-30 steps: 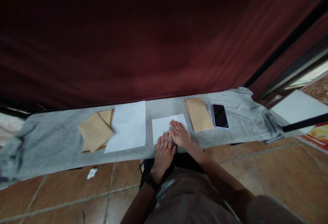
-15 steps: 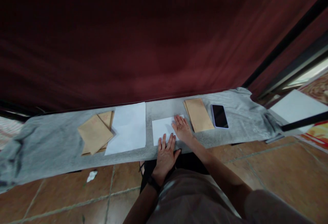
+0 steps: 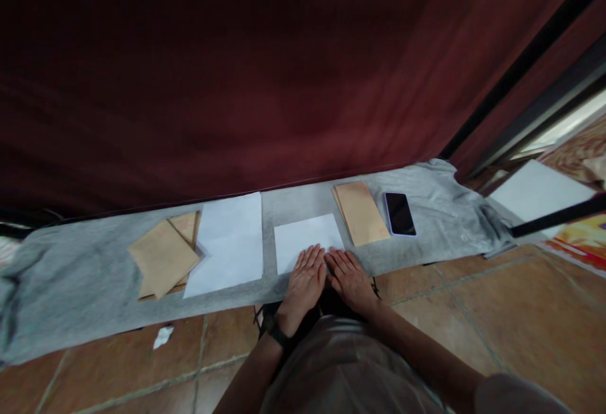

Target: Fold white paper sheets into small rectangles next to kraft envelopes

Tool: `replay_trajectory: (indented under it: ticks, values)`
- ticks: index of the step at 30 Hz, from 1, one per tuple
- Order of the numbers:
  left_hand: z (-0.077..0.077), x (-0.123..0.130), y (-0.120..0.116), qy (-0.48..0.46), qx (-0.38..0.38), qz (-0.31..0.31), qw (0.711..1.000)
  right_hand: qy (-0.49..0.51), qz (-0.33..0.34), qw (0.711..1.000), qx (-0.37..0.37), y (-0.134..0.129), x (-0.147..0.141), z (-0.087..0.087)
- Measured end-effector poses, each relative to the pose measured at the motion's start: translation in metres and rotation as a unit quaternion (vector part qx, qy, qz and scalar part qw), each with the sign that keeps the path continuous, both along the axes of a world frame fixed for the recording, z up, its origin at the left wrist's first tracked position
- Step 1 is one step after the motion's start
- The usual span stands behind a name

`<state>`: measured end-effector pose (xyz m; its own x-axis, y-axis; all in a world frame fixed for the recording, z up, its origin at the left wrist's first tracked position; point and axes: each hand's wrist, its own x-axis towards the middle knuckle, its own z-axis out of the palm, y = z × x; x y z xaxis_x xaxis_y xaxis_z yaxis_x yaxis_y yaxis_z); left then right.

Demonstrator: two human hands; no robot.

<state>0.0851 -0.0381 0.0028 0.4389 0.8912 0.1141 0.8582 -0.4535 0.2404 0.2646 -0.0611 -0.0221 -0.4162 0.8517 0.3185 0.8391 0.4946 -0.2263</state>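
A smaller white sheet of paper (image 3: 305, 235), perhaps folded, lies flat in front of me on the grey cloth. My left hand (image 3: 305, 283) rests flat on its near edge with fingers stretched out. Beside it, my right hand (image 3: 351, 280) lies flat too, its fingertips at the sheet's near right corner. Neither hand grips anything. To the left is a larger stack or sheet of white paper (image 3: 231, 243). Right of the small sheet sit brown envelopes (image 3: 363, 215), one on another.
Several more brown envelopes (image 3: 163, 256) are piled askew at the left. A phone (image 3: 400, 214) lies to the right on the grey cloth (image 3: 85, 281). Behind hangs a dark red curtain (image 3: 303, 98). A crumpled white scrap (image 3: 163, 336) is on the tiled floor.
My right hand has slid from the sheet's upper right part down toward me, beside my left hand. The left hand stays flat near the near edge. The view has shifted slightly.
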Motion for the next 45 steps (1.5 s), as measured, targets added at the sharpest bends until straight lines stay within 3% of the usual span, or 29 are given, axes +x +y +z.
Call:
replay_trajectory:
  ticks: [9, 21, 26, 37, 41, 45]
  values:
    - [0.002, 0.022, 0.061, 0.029, -0.048, -0.075, 0.996, 0.054, -0.026, 0.998, 0.018, -0.002, -0.004, -0.006]
    - [-0.009, 0.046, 0.119, 0.048, -0.059, -0.028, 0.997, 0.057, -0.033, 0.998, 0.004, -0.001, -0.005, -0.005]
    - [-0.009, 0.045, 0.111, 0.033, -0.050, -0.029, 0.998, 0.097, -0.032, 0.995, 0.007, -0.002, -0.003, -0.006]
    - [-0.005, 0.010, 0.036, -0.019, -0.048, -0.143, 0.988, 0.106, -0.021, 0.994, 0.009, -0.002, -0.001, -0.008]
    - [-0.001, 0.006, 0.036, -0.011, -0.062, -0.154, 0.986, 0.111, -0.025, 0.993, 0.010, -0.002, -0.001, -0.009]
    - [-0.002, 0.014, 0.053, 0.017, -0.067, -0.135, 0.989, 0.103, -0.026, 0.994, 0.007, -0.002, -0.001, -0.006]
